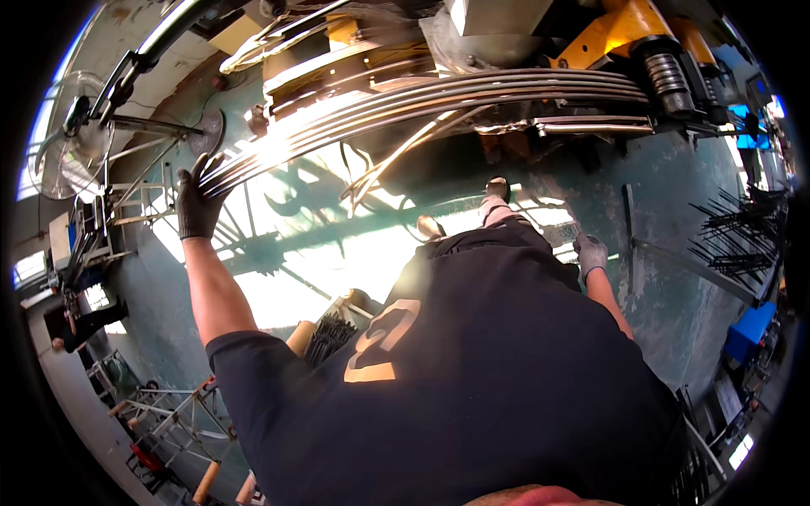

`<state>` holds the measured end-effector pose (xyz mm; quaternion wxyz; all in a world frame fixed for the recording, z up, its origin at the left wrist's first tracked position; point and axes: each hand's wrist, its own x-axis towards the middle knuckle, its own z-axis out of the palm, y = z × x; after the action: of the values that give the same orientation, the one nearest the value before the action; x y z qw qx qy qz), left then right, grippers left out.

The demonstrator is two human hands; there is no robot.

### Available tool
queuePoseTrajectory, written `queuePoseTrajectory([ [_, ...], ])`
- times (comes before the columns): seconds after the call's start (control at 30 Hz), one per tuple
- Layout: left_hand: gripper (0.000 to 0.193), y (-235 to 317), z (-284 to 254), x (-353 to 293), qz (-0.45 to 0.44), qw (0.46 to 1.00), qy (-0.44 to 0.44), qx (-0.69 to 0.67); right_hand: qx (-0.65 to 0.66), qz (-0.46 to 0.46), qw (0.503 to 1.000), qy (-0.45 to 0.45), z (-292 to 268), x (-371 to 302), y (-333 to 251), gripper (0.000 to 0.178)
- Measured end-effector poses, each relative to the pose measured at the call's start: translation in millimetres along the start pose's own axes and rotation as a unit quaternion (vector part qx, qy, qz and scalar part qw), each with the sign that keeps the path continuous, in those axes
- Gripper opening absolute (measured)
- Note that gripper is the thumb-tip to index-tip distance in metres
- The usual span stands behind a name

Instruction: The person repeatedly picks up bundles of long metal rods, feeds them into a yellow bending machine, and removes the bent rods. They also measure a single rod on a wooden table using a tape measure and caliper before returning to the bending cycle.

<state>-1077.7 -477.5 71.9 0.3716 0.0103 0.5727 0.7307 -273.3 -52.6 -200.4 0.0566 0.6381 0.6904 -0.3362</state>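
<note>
My left hand (200, 201), in a dark work glove, is stretched out to the left at the ends of several long metal rods (363, 116). Its fingers are apart and point upward, and the rod ends meet the palm side. The rods run in a loose row to the right, toward a machine with an orange arm (620, 32) and a coil spring (666, 80). Low by my right side hangs my right hand (593, 255) in a grey glove. No object shows in it, and its fingers are mostly turned from view.
A round-based stand (211, 131) is beyond my left hand. Bent rods (380, 169) hang below the row. Dark rods (738, 240) lie on a rack at right, above a blue box (749, 329). Metal frames (181, 417) and a rod bundle (331, 337) stand at lower left.
</note>
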Motion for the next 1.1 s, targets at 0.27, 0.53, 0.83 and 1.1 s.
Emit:
queuePoseTrajectory([
  [0.27,0.077,-3,-11,-5,0.12,0.966,0.209,-0.096,-0.025,0.034,0.999,-0.033,-46,16,-101,0.022],
  [0.53,0.073,-189,75,-32,0.025,0.882,0.346,-0.318,-0.351,-0.26,0.894,-0.099,-55,204,-48,0.021],
  [0.83,0.058,-401,277,2,-0.232,0.933,0.116,-0.248,-0.173,-0.393,0.903,0.011,-88,269,-43,0.032],
  [1.1,0.036,-350,261,25,-0.177,0.955,0.126,-0.203,-0.288,-0.197,0.928,-0.133,-95,187,-35,0.019],
])
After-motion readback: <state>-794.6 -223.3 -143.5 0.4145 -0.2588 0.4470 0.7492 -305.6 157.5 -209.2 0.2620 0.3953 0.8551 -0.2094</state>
